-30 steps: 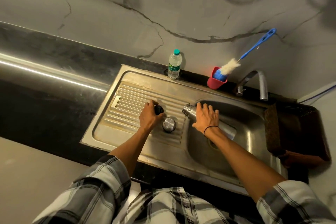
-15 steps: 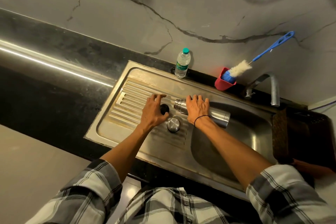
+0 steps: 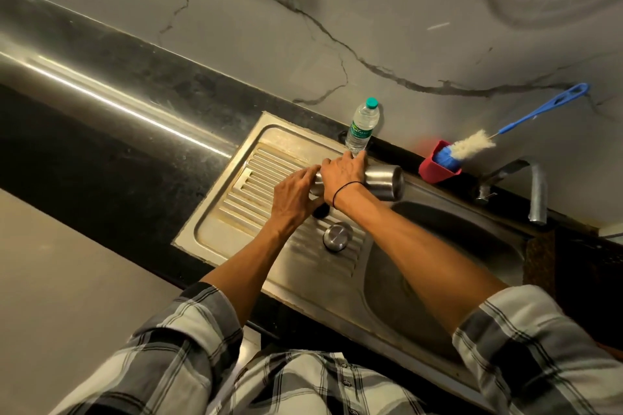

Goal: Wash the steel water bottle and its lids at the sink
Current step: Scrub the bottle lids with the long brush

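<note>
My right hand (image 3: 344, 173) grips the steel water bottle (image 3: 384, 183) round its middle and holds it level above the drainboard (image 3: 236, 212), base pointing right. My left hand (image 3: 295, 197) holds the bottle's neck end, fingers over the top and thumb underneath. The mouth is hidden between my hands. A small black lid (image 3: 321, 211) lies on the drainboard just below my hands, partly covered. The round steel lid (image 3: 337, 237) sits apart on the ribs, nearer me.
The sink basin (image 3: 472, 246) lies to the right, with the tap (image 3: 536, 194) over its far edge. A plastic water bottle (image 3: 362, 126) stands at the wall. A red holder (image 3: 438, 170) holds a blue-handled bottle brush (image 3: 473, 148). Black counter (image 3: 101, 145) runs left.
My right hand lifted the steel bottle out of the basin and carried it left and up over the drainboard. My left hand left the black lid and took hold of the bottle's neck.
</note>
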